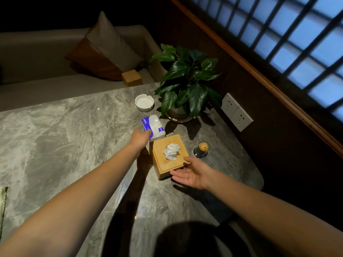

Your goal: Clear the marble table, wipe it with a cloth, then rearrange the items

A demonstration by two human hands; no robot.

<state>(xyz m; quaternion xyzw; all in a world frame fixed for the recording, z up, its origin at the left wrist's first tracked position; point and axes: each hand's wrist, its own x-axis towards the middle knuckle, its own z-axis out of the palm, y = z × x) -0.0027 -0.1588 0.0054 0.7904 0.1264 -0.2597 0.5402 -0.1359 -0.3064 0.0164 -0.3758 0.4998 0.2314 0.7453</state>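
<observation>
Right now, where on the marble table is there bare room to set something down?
Bare marble table lies left of the left hand and ashtray. Crowded on the right: tissue pack, wooden tissue box, plant, toothpick holder.

Dim room, beige sofa (37, 52), grey cushion (111, 43), wall sockets (236, 111), blue-lit lattice window (297, 34)

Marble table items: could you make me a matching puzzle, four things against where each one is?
Things:
1 ashtray
2 tissue pack
3 wooden box
4 toothpick holder

Places:
A touched at its near corner by the right hand
B left of the plant pot
C held by the left hand
D standing alone, right of the wooden box

Pairs: 1-B, 2-C, 3-A, 4-D.
</observation>
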